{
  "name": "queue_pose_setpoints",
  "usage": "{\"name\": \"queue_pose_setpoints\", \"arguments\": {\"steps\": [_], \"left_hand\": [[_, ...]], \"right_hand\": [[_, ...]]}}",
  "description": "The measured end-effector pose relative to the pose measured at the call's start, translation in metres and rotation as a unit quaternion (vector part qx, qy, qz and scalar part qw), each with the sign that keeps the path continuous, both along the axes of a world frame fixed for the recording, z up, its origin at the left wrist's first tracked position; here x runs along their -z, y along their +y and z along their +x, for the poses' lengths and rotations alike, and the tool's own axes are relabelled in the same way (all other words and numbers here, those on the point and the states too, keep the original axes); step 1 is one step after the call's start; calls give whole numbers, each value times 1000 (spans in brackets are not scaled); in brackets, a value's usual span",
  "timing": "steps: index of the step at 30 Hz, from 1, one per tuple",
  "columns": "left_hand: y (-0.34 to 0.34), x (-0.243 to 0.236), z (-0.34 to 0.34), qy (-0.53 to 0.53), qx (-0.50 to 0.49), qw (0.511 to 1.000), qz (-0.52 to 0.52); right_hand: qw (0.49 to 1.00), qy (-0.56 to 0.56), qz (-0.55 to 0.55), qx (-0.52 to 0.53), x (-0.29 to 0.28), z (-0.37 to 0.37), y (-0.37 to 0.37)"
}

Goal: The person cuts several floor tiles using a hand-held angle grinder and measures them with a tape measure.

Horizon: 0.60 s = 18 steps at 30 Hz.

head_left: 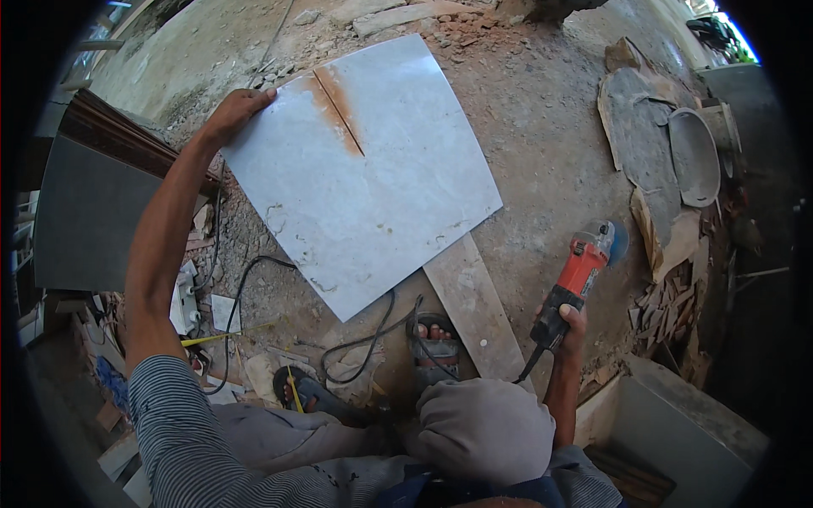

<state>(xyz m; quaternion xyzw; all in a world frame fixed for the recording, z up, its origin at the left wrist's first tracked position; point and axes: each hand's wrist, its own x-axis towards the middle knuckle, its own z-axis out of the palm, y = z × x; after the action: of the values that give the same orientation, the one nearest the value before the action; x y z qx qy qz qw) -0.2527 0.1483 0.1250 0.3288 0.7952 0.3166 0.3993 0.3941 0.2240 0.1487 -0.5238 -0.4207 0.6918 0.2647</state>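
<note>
Smooth and faintly glossy across the tile [406, 195] (powdery and matt beside the slit [339, 112]). Hard-looking plastic on the grinder [578, 273], with dull metal at the head [601, 234]. Matt and rubbery along the cable [531, 364]. Rough, gritty and dry over the ground [542, 161]; smoother but dusty and dull on the strip [474, 296]. Thin striped cloth at the sleeve [174, 423], soft matt cloth in creases over the knee [487, 427].
</note>
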Motion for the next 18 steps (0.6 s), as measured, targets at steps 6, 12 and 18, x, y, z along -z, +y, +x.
{"name": "queue_pose_setpoints", "arguments": {"steps": [6,12,18], "left_hand": [[-27,2,-21,-29,-79,996,-29],[-70,55,7,-86,-250,964,-7],[-120,117,105,-133,-347,928,26]], "right_hand": [[1000,10,15,8,-1,-4,-6],[999,11,14,-34,-4,-7,-5],[999,17,37,-23,-8,-19,-1]]}}
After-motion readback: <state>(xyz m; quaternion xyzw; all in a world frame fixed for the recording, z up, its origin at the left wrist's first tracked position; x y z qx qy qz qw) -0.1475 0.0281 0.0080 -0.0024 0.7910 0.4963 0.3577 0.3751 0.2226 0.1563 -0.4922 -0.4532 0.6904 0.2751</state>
